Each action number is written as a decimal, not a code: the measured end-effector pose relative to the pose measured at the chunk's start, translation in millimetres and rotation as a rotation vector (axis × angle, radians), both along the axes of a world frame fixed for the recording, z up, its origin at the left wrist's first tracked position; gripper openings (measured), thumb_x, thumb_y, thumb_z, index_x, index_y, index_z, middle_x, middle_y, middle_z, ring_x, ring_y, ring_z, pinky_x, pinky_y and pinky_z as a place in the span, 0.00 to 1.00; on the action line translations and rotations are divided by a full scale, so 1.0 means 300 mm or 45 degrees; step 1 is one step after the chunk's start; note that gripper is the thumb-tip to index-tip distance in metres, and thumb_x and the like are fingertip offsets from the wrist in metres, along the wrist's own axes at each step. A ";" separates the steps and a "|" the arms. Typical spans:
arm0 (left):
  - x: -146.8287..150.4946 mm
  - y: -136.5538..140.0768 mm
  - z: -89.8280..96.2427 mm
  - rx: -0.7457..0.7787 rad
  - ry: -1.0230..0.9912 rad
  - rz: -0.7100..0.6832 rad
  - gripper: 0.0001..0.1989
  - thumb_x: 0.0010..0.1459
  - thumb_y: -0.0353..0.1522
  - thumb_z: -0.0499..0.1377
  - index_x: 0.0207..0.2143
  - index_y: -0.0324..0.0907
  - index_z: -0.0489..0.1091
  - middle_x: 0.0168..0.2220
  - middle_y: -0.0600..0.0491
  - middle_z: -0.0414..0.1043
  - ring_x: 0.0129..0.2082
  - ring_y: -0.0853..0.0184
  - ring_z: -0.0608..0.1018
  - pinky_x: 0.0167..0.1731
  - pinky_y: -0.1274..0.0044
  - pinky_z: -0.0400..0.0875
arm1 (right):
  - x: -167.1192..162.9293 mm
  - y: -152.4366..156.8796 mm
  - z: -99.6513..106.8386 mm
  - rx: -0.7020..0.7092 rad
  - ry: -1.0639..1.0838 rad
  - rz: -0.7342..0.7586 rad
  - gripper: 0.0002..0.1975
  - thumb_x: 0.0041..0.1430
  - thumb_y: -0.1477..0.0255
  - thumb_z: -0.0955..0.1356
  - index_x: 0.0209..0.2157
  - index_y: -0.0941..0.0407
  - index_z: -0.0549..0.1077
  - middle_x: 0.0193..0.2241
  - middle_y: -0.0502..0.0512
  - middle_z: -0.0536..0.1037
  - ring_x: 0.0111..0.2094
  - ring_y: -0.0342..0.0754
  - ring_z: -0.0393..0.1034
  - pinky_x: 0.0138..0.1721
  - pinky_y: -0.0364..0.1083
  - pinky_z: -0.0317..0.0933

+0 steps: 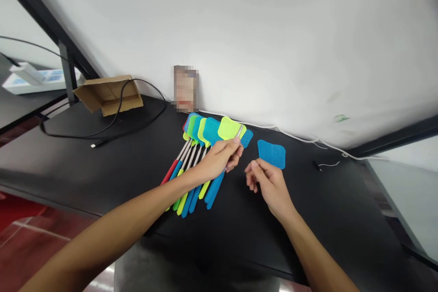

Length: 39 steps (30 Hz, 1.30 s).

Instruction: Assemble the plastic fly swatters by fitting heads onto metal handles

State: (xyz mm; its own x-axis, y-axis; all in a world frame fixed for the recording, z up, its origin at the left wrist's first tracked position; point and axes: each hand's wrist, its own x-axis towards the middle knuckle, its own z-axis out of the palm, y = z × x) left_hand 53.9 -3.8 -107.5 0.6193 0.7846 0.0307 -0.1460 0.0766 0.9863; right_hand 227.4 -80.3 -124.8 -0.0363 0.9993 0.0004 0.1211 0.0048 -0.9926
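Note:
My left hand [224, 155] is closed in a pinch on a thin silver metal rod [240, 131], whose end sticks up past the thumb. Behind it is the yellow-green mesh head of a fly swatter [229, 127]. More fly swatters [195, 128] lie fanned out on the table, with blue, green, yellow and red heads and handles and metal shafts; my left hand and forearm hide part of them. My right hand [270, 185] has its fingers curled and thumb against them; whatever they hold, if anything, is hidden. Just beyond it is a separate blue mesh swatter head [272, 154].
The black table [137, 155] backs onto a white wall. An open cardboard box [118, 98] and a black cable [119, 112] lie at left. A blurred-out item [185, 89] leans on the wall. A white cable [301, 139] runs along the back edge.

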 end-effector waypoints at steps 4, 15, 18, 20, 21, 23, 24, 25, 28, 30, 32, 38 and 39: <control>0.002 -0.023 0.003 -0.021 0.053 -0.227 0.21 0.71 0.48 0.44 0.34 0.43 0.61 0.16 0.63 0.57 0.15 0.73 0.58 0.19 0.80 0.57 | 0.027 0.016 0.015 -0.011 0.252 -0.131 0.15 0.69 0.56 0.66 0.39 0.54 0.75 0.24 0.48 0.71 0.22 0.42 0.63 0.20 0.41 0.56; 0.017 -0.064 0.025 -0.095 0.289 -0.474 0.16 0.70 0.40 0.47 0.31 0.41 0.63 0.17 0.61 0.57 0.18 0.73 0.59 0.22 0.79 0.57 | 0.017 0.015 0.016 0.082 0.368 -0.084 0.13 0.66 0.60 0.70 0.34 0.55 0.73 0.20 0.47 0.71 0.20 0.41 0.62 0.21 0.42 0.54; 0.017 -0.060 0.028 -0.245 0.294 -0.484 0.18 0.69 0.45 0.50 0.32 0.41 0.63 0.19 0.62 0.53 0.18 0.74 0.57 0.21 0.80 0.57 | 0.036 0.020 0.010 0.080 0.442 -0.218 0.14 0.66 0.59 0.70 0.33 0.55 0.73 0.20 0.46 0.68 0.20 0.40 0.59 0.21 0.41 0.54; 0.017 -0.056 0.026 -0.313 0.303 -0.506 0.19 0.68 0.48 0.51 0.33 0.41 0.62 0.20 0.63 0.51 0.18 0.75 0.55 0.20 0.81 0.55 | 0.048 0.026 0.010 0.053 0.492 -0.266 0.15 0.65 0.58 0.71 0.33 0.55 0.72 0.20 0.46 0.68 0.20 0.40 0.59 0.21 0.41 0.54; 0.017 -0.054 0.025 -0.331 0.309 -0.513 0.20 0.67 0.49 0.52 0.32 0.42 0.61 0.20 0.64 0.51 0.18 0.76 0.55 0.19 0.81 0.55 | 0.052 0.029 0.011 0.038 0.513 -0.271 0.15 0.64 0.58 0.71 0.32 0.55 0.72 0.20 0.46 0.68 0.21 0.40 0.59 0.21 0.41 0.54; 0.016 -0.050 0.024 -0.342 0.319 -0.517 0.22 0.67 0.50 0.52 0.31 0.42 0.60 0.20 0.63 0.51 0.18 0.76 0.55 0.19 0.81 0.54 | 0.055 0.034 0.015 0.011 0.540 -0.271 0.16 0.63 0.57 0.72 0.32 0.55 0.72 0.20 0.46 0.67 0.21 0.40 0.58 0.21 0.41 0.54; 0.016 -0.048 0.025 -0.345 0.325 -0.521 0.22 0.67 0.51 0.52 0.31 0.42 0.59 0.20 0.63 0.51 0.17 0.76 0.54 0.18 0.81 0.54 | 0.056 0.036 0.018 0.002 0.552 -0.278 0.16 0.63 0.57 0.72 0.31 0.56 0.71 0.20 0.46 0.67 0.21 0.40 0.58 0.21 0.41 0.53; 0.015 -0.046 0.027 -0.348 0.333 -0.527 0.22 0.66 0.51 0.52 0.30 0.42 0.59 0.20 0.63 0.50 0.17 0.76 0.54 0.18 0.81 0.53 | 0.057 0.038 0.021 -0.006 0.565 -0.289 0.16 0.62 0.58 0.72 0.31 0.56 0.71 0.20 0.46 0.66 0.20 0.40 0.57 0.21 0.41 0.52; 0.014 -0.043 0.036 -0.356 0.355 -0.533 0.23 0.66 0.51 0.52 0.30 0.42 0.60 0.20 0.63 0.50 0.17 0.76 0.52 0.17 0.82 0.50 | 0.067 0.045 0.033 0.006 0.609 -0.349 0.16 0.60 0.59 0.74 0.30 0.55 0.71 0.19 0.46 0.66 0.20 0.40 0.57 0.21 0.41 0.51; 0.013 -0.043 0.041 -0.369 0.353 -0.536 0.22 0.66 0.51 0.52 0.31 0.42 0.60 0.20 0.63 0.50 0.17 0.77 0.52 0.17 0.82 0.49 | 0.085 0.051 0.043 0.034 0.644 -0.389 0.16 0.59 0.60 0.75 0.29 0.55 0.70 0.20 0.46 0.66 0.21 0.40 0.58 0.21 0.41 0.51; 0.013 -0.043 0.045 -0.385 0.349 -0.555 0.22 0.66 0.51 0.53 0.31 0.42 0.60 0.20 0.63 0.50 0.17 0.77 0.52 0.17 0.82 0.49 | 0.113 0.056 0.053 0.069 0.669 -0.422 0.16 0.59 0.61 0.75 0.28 0.55 0.70 0.20 0.46 0.65 0.21 0.41 0.58 0.22 0.41 0.52; 0.006 -0.045 0.047 -0.372 0.350 -0.609 0.22 0.67 0.50 0.51 0.30 0.42 0.60 0.20 0.63 0.50 0.18 0.76 0.52 0.17 0.82 0.49 | 0.181 0.064 0.071 0.196 0.612 -0.536 0.14 0.60 0.63 0.74 0.29 0.54 0.70 0.20 0.45 0.64 0.21 0.41 0.59 0.22 0.42 0.54; 0.006 -0.045 0.045 -0.350 0.353 -0.601 0.22 0.68 0.50 0.51 0.30 0.42 0.60 0.20 0.63 0.50 0.17 0.76 0.53 0.17 0.82 0.50 | 0.177 0.064 0.068 0.212 0.587 -0.543 0.14 0.61 0.62 0.73 0.29 0.54 0.69 0.20 0.45 0.64 0.20 0.41 0.58 0.21 0.42 0.54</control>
State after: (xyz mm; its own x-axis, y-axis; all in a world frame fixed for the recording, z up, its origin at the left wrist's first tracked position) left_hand 55.7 -17.3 -93.9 0.8580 0.3796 -0.3461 0.2252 0.3276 0.9176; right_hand 280.6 -61.2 -104.4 0.4047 0.9112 0.0775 -0.2919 0.2090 -0.9333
